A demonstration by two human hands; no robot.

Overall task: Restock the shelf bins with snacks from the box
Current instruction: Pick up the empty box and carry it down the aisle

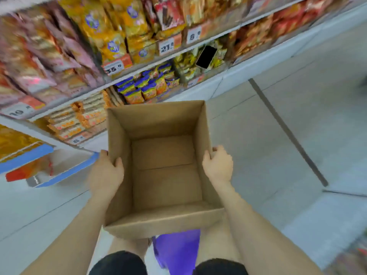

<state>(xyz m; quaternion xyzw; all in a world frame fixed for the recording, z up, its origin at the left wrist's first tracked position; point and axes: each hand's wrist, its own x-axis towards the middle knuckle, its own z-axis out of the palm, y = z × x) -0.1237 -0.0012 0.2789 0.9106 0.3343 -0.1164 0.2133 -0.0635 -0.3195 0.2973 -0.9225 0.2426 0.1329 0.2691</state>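
Observation:
An open brown cardboard box point(162, 171) hangs in front of me above the floor, and its inside shows only bare cardboard. My left hand point(108, 171) grips its left wall, thumb inside the rim. My right hand point(217, 163) grips the right wall the same way. Shelves point(139, 66) packed with snack bags run across the upper left: yellow and pink bags on top, blue-and-orange packets point(147, 86) lower down. The whole shelf area is motion-blurred.
A blue-rimmed bin point(65, 171) with an orange packet sits at the left, low by the shelf foot. A black phone point(206, 56) leans among packets on a shelf. Grey tiled floor spreads to the right, crossed by a dark strip point(288, 132). A purple object point(176, 253) lies under the box.

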